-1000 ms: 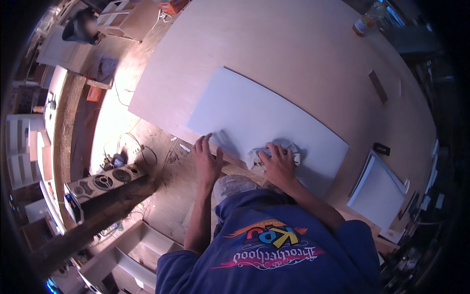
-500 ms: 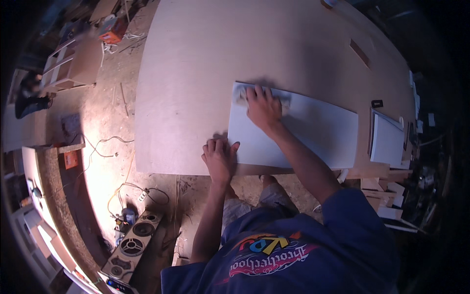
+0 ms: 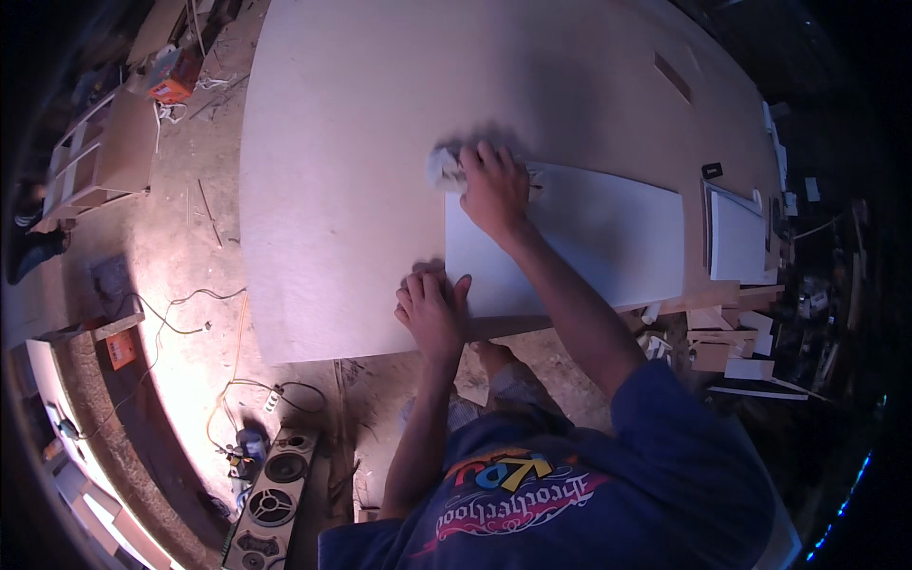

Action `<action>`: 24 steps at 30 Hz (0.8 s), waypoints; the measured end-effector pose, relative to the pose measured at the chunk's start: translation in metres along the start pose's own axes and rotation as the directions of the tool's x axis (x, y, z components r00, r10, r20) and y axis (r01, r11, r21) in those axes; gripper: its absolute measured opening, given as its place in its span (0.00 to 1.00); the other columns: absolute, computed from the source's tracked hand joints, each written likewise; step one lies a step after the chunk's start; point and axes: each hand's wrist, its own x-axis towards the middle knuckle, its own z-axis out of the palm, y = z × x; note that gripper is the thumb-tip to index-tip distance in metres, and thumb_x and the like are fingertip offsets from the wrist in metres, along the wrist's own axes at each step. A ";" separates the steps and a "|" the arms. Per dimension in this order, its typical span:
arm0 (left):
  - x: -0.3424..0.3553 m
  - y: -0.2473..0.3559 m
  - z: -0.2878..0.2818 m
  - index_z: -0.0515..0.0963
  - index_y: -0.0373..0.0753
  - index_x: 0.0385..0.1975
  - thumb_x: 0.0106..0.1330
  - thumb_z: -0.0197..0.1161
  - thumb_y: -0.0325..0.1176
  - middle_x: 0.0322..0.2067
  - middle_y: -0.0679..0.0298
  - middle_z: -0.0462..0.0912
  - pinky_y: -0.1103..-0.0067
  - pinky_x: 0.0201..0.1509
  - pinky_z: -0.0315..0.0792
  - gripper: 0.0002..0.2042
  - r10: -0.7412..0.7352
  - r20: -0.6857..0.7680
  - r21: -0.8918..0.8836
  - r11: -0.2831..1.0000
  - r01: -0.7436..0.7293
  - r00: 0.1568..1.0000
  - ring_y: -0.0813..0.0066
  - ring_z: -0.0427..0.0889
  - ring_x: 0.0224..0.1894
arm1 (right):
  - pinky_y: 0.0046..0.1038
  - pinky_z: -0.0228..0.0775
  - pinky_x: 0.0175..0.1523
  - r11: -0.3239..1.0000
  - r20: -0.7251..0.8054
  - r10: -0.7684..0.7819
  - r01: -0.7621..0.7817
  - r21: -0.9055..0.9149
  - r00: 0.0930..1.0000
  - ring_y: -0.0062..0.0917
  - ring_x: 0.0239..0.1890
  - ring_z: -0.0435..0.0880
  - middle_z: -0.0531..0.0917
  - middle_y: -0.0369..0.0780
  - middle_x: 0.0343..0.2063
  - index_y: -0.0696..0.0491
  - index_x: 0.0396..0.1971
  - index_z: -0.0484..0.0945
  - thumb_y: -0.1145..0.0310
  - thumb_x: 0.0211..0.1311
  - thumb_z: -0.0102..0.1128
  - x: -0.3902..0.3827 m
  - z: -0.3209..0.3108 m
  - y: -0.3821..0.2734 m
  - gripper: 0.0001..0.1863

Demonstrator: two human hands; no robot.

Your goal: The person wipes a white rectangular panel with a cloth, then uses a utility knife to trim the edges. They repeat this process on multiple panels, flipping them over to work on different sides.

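Observation:
A white rectangular panel (image 3: 608,223) lies flat on a large pale board (image 3: 332,190). At the panel's far left corner, my right hand (image 3: 496,188) is closed over a crumpled whitish rag (image 3: 445,169) and presses it down. Part of the rag sticks out past the panel's left edge, and a bit shows right of the hand. My left hand (image 3: 432,309) is at the near left corner. Its thumb rests on the panel while its curled fingers sit just beyond the left edge; their tips are partly hidden.
Stacked white pieces (image 3: 736,237), a small black object (image 3: 712,171) and a brown strip (image 3: 673,78) lie on the board's right side. On the floor at left are a speaker box (image 3: 271,503), cables (image 3: 190,302) and a wooden frame (image 3: 100,157). Offcuts (image 3: 736,342) are piled at right.
My right hand has slid the rag left, over the panel's far left corner and past its edge. My left hand stays at the near left corner. The whole view has shifted slightly.

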 end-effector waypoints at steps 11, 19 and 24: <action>-0.001 -0.001 0.004 0.77 0.40 0.48 0.63 0.70 0.45 0.52 0.58 0.74 0.55 0.60 0.60 0.19 0.000 0.024 0.004 1.000 0.000 1.000 0.51 0.69 0.57 | 0.46 0.74 0.42 1.000 0.006 0.021 -0.021 -0.006 1.000 0.39 0.45 0.79 0.78 0.39 0.42 0.50 0.41 0.76 0.74 0.44 0.67 -0.006 -0.002 -0.003 0.20; -0.006 -0.043 -0.018 0.63 0.37 0.67 0.67 0.65 0.31 0.58 0.53 0.70 0.60 0.62 0.67 0.30 0.215 0.052 -0.518 0.841 -0.158 0.975 0.51 0.72 0.58 | 0.45 0.73 0.40 0.995 -0.138 -0.078 0.067 -0.080 0.987 0.37 0.45 0.79 0.79 0.38 0.40 0.46 0.43 0.80 0.65 0.57 0.62 -0.076 -0.014 -0.030 0.13; -0.017 -0.066 -0.069 0.52 0.35 0.72 0.75 0.54 0.26 0.62 0.54 0.70 0.72 0.62 0.72 0.28 0.023 0.065 -0.768 0.640 0.035 0.998 0.66 0.78 0.54 | 0.45 0.73 0.41 0.998 -0.014 0.065 -0.065 0.004 0.998 0.41 0.44 0.79 0.78 0.41 0.40 0.50 0.39 0.77 0.73 0.50 0.64 -0.045 -0.012 -0.025 0.14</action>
